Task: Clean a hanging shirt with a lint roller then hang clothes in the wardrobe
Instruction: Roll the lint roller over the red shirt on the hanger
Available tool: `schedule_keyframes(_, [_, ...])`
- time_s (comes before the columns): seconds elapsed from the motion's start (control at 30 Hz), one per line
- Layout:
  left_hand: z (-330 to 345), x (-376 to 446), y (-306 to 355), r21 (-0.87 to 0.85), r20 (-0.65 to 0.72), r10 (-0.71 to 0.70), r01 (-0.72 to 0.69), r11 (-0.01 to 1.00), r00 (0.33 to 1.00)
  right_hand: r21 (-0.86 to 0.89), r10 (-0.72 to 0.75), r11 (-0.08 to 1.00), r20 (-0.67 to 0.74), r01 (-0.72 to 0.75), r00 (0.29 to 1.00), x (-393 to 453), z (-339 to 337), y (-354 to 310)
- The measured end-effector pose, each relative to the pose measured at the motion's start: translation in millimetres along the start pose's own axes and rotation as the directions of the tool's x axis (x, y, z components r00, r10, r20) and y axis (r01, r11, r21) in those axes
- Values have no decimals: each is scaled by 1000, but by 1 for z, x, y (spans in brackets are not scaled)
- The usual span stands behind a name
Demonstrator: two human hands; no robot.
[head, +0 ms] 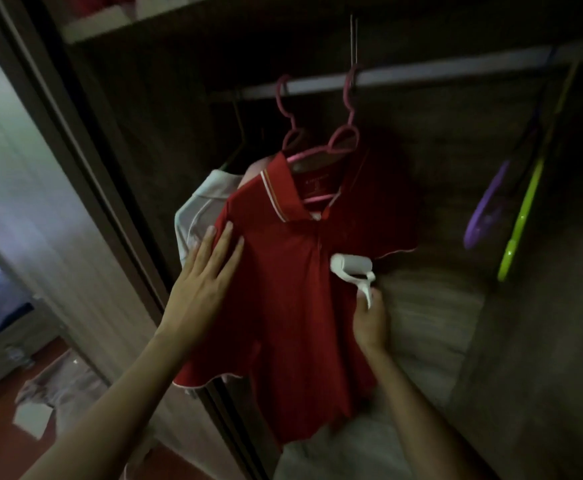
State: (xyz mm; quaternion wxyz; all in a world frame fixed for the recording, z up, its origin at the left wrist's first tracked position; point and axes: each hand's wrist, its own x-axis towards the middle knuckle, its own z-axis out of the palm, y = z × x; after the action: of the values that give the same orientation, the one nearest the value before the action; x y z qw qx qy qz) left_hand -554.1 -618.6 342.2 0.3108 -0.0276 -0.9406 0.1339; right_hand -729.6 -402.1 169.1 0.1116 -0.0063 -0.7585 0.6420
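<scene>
A red polo shirt (290, 292) hangs on a pink hanger (342, 140) from the wardrobe rail (439, 72). My left hand (203, 278) lies flat against the shirt's left shoulder and sleeve, fingers spread. My right hand (369, 320) grips the white handle of a lint roller (350, 266), whose white roll presses on the shirt's chest just right of the placket. A light grey shirt (196, 209) hangs behind the red one at the left, mostly hidden.
A second pink hanger (284, 109) sits on the rail. Purple (484, 213) and lime green (518, 223) hangers hang at the right. Folded pale fabric (428, 317) lies on the wardrobe floor. The wardrobe's door frame (85, 161) stands left; clothes (58, 386) lie on the floor.
</scene>
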Motion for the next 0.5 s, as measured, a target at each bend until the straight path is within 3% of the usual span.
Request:
schedule_keyframes(0.17, [2, 2, 1, 12, 14, -5, 5, 1000, 1000, 101, -287, 950, -96, 296, 953, -40, 4, -78])
schedule_keyframes(0.23, [3, 1, 3, 13, 2, -12, 12, 1000, 1000, 118, -382, 915, -64, 387, 922, -52, 11, -99])
schedule_keyframes(0.33, [5, 0, 3, 15, -18, -24, 24, 1000, 1000, 72, -371, 927, 58, 367, 927, -72, 26, -86])
schedule_keyframes(0.5, [3, 0, 5, -6, 12, -41, 41, 999, 999, -176, -237, 942, 256, 286, 937, -110, 39, -11])
